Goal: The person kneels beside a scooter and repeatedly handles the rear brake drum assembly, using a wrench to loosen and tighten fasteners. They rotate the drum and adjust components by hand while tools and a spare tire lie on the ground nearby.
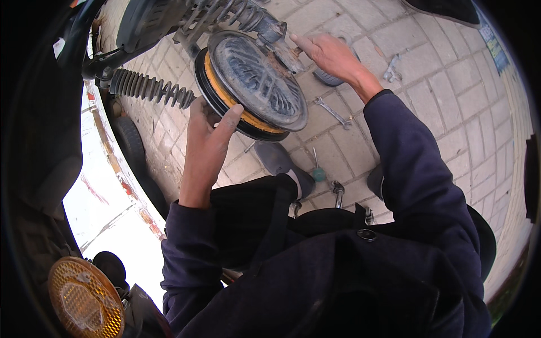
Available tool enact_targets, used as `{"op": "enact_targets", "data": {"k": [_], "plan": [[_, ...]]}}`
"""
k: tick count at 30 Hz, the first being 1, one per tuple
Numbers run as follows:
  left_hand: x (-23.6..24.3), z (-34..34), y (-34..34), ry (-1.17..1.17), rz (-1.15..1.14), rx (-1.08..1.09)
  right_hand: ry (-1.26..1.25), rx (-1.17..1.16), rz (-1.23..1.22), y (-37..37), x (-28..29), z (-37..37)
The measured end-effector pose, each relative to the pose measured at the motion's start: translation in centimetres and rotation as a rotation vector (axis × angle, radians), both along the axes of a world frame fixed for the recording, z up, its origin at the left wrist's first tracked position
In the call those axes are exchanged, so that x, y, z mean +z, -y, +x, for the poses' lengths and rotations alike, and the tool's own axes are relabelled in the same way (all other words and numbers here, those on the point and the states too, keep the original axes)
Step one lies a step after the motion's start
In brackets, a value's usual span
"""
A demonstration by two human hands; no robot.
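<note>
A round, dusty grey hub (pixel 253 79) with a ribbed face stands tilted in front of me. A yellow ring (pixel 222 84) and a black rim run round its back edge. My left hand (pixel 208 132) grips the lower left edge, thumb on the yellow band and fingers behind it, partly hidden. At the hub's upper right, a worn metal bracket (pixel 287 55) joins a coil spring shock absorber (pixel 242 17). My right hand (pixel 332 55) reaches over the bracket's end with a finger stretched out close to it. The other fingers are mostly hidden.
A second shock absorber (pixel 152 87) runs to the hub's left. Paving holds an open-ended wrench (pixel 333 112), a metal tool (pixel 392 69), a green-handled screwdriver (pixel 318 169) and a dark round object (pixel 328 78). An amber reflector (pixel 85 298) sits lower left, near a tyre (pixel 129 141).
</note>
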State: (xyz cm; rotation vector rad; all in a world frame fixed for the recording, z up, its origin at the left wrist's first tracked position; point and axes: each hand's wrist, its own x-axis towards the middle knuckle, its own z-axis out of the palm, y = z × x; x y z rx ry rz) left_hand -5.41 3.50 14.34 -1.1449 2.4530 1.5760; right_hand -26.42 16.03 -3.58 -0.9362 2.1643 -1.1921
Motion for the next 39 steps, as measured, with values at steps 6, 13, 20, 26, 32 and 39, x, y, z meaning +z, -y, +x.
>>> {"op": "enact_targets", "data": {"k": [6,13,20,26,32,39], "plan": [[0.0,0.0,0.0,0.01,0.016,0.021,0.226,0.108,-0.006,-1.1,-0.5,-1.1],[-0.2,-0.1,0.1,0.01,0.036,0.018,-0.409,0.091,0.161,-0.2,-0.1,0.2],[-0.2,0.2,0.2,-0.008,0.058,0.018,0.147,0.051,-0.199,-1.0,0.7,-0.4],[-0.1,0.1,0.2,0.015,0.073,0.028,0.014,0.035,0.235,-0.3,0.3,-0.6],[-0.1,0.1,0.2,-0.01,0.058,0.015,0.006,0.049,-0.173,-0.2,0.2,0.0],[0.0,0.1,0.1,0.001,0.04,0.027,0.229,0.042,-0.038,-1.2,0.9,-0.3]]}}
